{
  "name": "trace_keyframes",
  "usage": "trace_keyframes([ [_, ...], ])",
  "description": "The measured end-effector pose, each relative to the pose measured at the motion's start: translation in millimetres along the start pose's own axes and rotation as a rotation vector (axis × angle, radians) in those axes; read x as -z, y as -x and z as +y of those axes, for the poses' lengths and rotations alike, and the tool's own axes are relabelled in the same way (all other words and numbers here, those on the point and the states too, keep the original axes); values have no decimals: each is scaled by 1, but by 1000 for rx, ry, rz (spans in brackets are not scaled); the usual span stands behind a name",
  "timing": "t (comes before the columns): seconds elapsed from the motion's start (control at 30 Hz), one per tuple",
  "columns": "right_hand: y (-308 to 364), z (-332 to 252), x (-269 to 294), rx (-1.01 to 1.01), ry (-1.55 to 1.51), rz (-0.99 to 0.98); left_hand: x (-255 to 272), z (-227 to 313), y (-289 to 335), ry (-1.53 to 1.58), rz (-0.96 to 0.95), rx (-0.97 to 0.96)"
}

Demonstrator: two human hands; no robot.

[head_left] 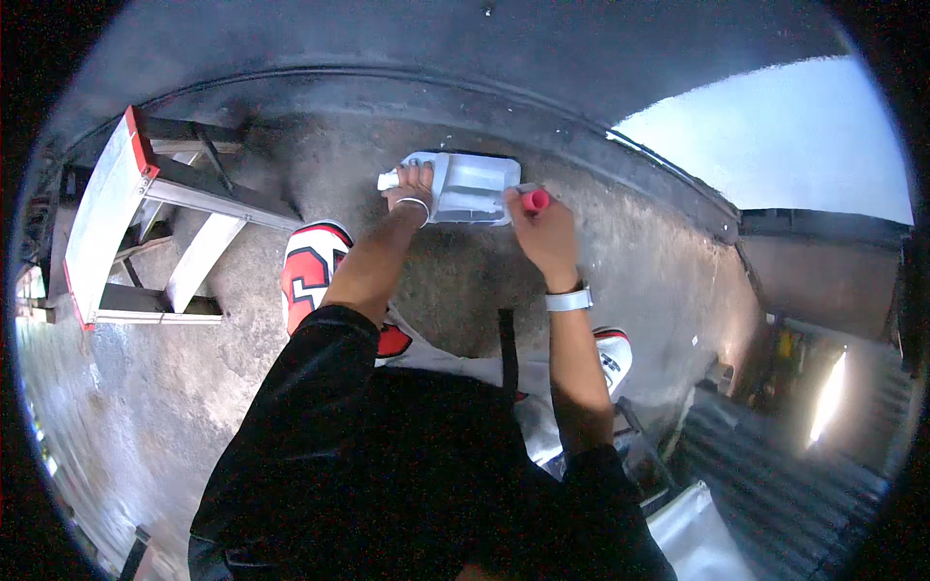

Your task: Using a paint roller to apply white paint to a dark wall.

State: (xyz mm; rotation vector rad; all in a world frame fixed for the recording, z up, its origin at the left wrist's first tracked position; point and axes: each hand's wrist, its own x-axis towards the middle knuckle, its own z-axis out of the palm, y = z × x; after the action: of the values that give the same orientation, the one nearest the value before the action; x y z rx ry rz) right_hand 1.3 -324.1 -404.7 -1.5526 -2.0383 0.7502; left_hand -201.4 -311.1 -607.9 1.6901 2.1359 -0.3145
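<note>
left hand (415,181) partly hides white item (387,181); right hand (547,235), red cylinder (536,199)

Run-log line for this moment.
left hand: white item gripped | right hand: red cylinder held | pale tray: between hands | stepladder: far left

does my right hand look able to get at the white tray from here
Likely yes: the right hand is close by the tray's right end with nothing visible blocking it, though its grip is taken up by a red cylindrical object.
</note>
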Motion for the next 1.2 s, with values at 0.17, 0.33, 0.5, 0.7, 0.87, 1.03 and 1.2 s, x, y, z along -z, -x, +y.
trace_keyframes([
  [0.17,13,20,-37,52,160,-85,6,-4,7,-16,-28,30],
  [0.33,30,23,-20,-52,173,-128,19,2,18,30,-25,-21],
  [0.5,16,5,4,7,124,-72,5,-2,0,30,-41,36],
  [0.7,19,28,-14,114,127,31,-28,6,-34,90,132,-33],
  [0.87,41,7,-20,81,120,-59,-76,-40,-46,-4,41,105],
  [1.03,53,13,25,-111,-296,-326,-31,1,-14,30,-52,7],
  [1.2,67,49,15,-440,-1081,-712,-12,-15,-28,79,-155,45],
])
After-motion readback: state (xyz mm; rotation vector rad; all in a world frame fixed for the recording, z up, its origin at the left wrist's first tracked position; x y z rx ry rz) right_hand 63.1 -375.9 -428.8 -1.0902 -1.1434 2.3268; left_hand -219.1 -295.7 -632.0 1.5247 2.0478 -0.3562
